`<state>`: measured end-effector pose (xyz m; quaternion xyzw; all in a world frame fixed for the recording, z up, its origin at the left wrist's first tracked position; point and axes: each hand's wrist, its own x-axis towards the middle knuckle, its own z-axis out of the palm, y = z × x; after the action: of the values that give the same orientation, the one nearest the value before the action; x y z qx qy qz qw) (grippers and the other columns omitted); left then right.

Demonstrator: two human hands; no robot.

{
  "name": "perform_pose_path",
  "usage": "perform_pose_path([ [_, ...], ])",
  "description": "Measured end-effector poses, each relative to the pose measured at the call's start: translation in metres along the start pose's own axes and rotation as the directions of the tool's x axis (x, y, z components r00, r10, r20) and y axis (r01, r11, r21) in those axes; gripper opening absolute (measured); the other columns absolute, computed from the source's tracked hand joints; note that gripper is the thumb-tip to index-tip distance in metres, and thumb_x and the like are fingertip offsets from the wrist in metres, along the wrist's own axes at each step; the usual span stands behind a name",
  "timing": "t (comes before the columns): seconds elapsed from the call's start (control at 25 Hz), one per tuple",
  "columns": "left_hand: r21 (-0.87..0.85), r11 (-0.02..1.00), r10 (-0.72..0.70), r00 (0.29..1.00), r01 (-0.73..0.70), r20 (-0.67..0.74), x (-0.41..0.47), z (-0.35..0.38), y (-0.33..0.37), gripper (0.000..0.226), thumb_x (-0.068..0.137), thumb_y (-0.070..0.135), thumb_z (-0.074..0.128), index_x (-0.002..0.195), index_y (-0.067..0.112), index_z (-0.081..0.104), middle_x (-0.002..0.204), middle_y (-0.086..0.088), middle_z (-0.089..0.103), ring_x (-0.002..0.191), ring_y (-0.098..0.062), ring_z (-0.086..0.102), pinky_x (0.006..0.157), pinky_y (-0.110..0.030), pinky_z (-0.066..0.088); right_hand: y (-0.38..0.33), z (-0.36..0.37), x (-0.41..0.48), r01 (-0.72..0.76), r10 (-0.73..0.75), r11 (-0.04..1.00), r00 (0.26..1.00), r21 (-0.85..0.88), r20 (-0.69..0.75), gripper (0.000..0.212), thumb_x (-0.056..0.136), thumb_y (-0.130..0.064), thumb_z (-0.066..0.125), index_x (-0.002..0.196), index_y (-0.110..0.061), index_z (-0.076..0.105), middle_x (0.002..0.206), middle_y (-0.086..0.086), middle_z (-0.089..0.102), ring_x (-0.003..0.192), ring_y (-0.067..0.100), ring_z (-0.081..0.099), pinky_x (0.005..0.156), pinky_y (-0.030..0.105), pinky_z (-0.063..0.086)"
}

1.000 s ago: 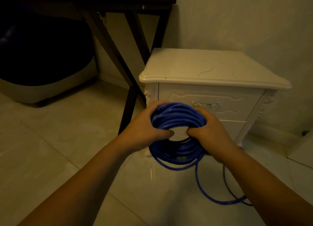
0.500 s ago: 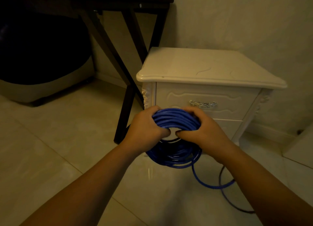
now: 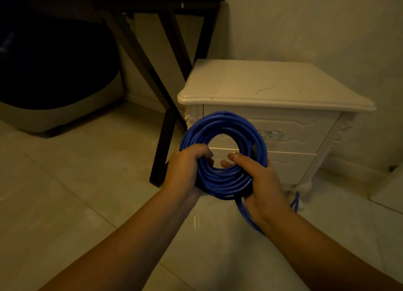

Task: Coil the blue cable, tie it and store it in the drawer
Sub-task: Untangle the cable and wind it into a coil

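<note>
In the head view, the blue cable [image 3: 220, 125] sits at the centre of the frame as a thick ring of many turns, held upright with its open middle facing the camera. The left hand [image 3: 185, 166] is wrapped round the ring at its 8 o'clock. The right hand [image 3: 261, 181] clasps it at 5 o'clock, thumb laid over the inner edge. A loose tail [image 3: 246, 214] drops from the ring's 6 o'clock and passes under the right wrist.

Half a second ago both hands clutched the top of the coil and the rest hung below them. Now they hold its lower arc and the ring stands above them. The long loop that trailed over the floor [image 3: 76, 192] has shrunk to a short end near the foot of the nightstand [image 3: 272, 87]. Coiling looks close to done, with tying next.

The nightstand stands at 2 o'clock; its upper drawer [image 3: 305, 127] is closed, with the handle [image 3: 270, 133] just right of the coil. A dark desk [image 3: 152, 0] fills 11 o'clock.
</note>
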<state>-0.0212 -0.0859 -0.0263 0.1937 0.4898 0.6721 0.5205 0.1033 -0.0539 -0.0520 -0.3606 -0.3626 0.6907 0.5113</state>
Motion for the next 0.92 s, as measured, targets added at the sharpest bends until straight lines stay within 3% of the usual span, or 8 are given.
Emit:
perform_pose_path([
  [0.08, -0.111, 0.994, -0.006, 1.000, 0.004, -0.010, -0.001, 0.002, -0.007, 0.013, 0.074, 0.002, 0.057, 0.087, 0.006, 0.056, 0.064, -0.007, 0.052, 0.056, -0.020, 0.055, 0.056, -0.033, 0.051, 0.004, 0.008, -0.006, -0.053, 0.051, 0.996, 0.998, 0.073, 0.023, 0.035, 0.080, -0.009, 0.068, 0.113, 0.002, 0.062, 0.092, 0.019, 0.070, 0.080, 0.028, 0.072, 0.060, 0.037, 0.058],
  [0.16, -0.128, 0.992, 0.010, 1.000, -0.008, 0.014, -0.002, 0.002, -0.015, 0.019, 0.073, 0.005, 0.061, 0.092, 0.006, 0.057, 0.075, -0.012, 0.055, 0.067, -0.024, 0.060, 0.066, -0.039, 0.054, 0.007, 0.008, -0.005, -0.056, 0.057, 0.996, 0.998, 0.070, -0.017, 0.035, 0.079, -0.007, 0.068, 0.111, 0.005, 0.062, 0.093, 0.022, 0.068, 0.079, 0.028, 0.071, 0.057, 0.033, 0.056],
  [0.36, 0.213, 0.970, 0.069, 0.976, -0.113, 0.204, -0.002, -0.002, -0.004, 0.037, 0.078, 0.007, 0.072, 0.114, 0.012, 0.062, 0.096, -0.007, 0.068, 0.092, -0.022, 0.068, 0.077, -0.032, 0.055, -0.023, -0.009, 0.008, 0.144, -0.164, 0.967, 0.983, -0.212, -0.083, 0.034, 0.074, 0.006, 0.066, 0.105, -0.007, 0.062, 0.082, 0.010, 0.067, 0.079, 0.025, 0.069, 0.068, 0.036, 0.057],
  [0.48, 0.442, 0.849, 0.137, 0.928, -0.289, 0.346, 0.002, -0.013, 0.014, 0.073, 0.076, 0.003, 0.077, 0.135, 0.034, 0.047, 0.115, 0.004, 0.066, 0.098, -0.010, 0.068, 0.080, -0.026, 0.056, -0.038, -0.015, 0.005, 0.287, -0.268, 0.784, 0.956, -0.550, 0.117, 0.039, 0.075, 0.005, 0.068, 0.102, -0.022, 0.060, 0.080, 0.000, 0.065, 0.067, 0.007, 0.064, 0.057, 0.021, 0.053],
  [0.6, 0.602, 0.657, 0.128, 0.854, -0.454, 0.504, 0.005, -0.020, 0.022, 0.091, 0.071, 0.004, 0.082, 0.142, 0.039, 0.035, 0.127, 0.010, 0.055, 0.102, -0.005, 0.066, 0.084, -0.025, 0.056, -0.038, -0.013, 0.001, 0.408, -0.290, 0.555, 0.912, -0.725, 0.291, 0.045, 0.073, -0.002, 0.070, 0.094, -0.039, 0.056, 0.082, -0.008, 0.064, 0.070, 0.004, 0.062, 0.059, 0.019, 0.051],
  [0.68, 0.685, 0.480, 0.158, 0.822, -0.548, 0.547, 0.006, -0.020, 0.020, 0.084, 0.068, 0.011, 0.084, 0.135, 0.035, 0.041, 0.123, 0.009, 0.053, 0.100, -0.006, 0.064, 0.082, -0.022, 0.056, -0.034, -0.010, 0.000, 0.491, -0.300, 0.422, 0.869, -0.762, 0.394, 0.046, 0.074, -0.006, 0.071, 0.095, -0.042, 0.055, 0.084, -0.014, 0.064, 0.078, -0.001, 0.060, 0.062, 0.013, 0.049],
  [0.8, 0.759, 0.251, 0.277, 0.796, -0.601, 0.538, 0.006, -0.018, 0.011, 0.043, 0.068, 0.015, 0.080, 0.102, 0.022, 0.054, 0.092, 0.005, 0.062, 0.077, -0.006, 0.063, 0.068, -0.031, 0.057, -0.027, -0.009, 0.001, 0.551, -0.315, 0.277, 0.826, -0.787, 0.468, 0.045, 0.074, -0.008, 0.070, 0.106, -0.039, 0.059, 0.093, -0.015, 0.064, 0.084, 0.001, 0.059, 0.068, 0.013, 0.048],
  [0.92, 0.759, 0.336, 0.339, 0.824, -0.557, 0.455, 0.006, -0.015, 0.004, 0.035, 0.069, 0.008, 0.076, 0.091, 0.019, 0.052, 0.077, 0.003, 0.062, 0.065, -0.009, 0.061, 0.061, -0.035, 0.055, -0.025, -0.009, 0.005, 0.545, -0.325, 0.314, 0.831, -0.777, 0.452, 0.051, 0.072, -0.006, 0.071, 0.106, -0.041, 0.056, 0.095, -0.017, 0.064, 0.084, -0.001, 0.060, 0.068, 0.013, 0.049],
])
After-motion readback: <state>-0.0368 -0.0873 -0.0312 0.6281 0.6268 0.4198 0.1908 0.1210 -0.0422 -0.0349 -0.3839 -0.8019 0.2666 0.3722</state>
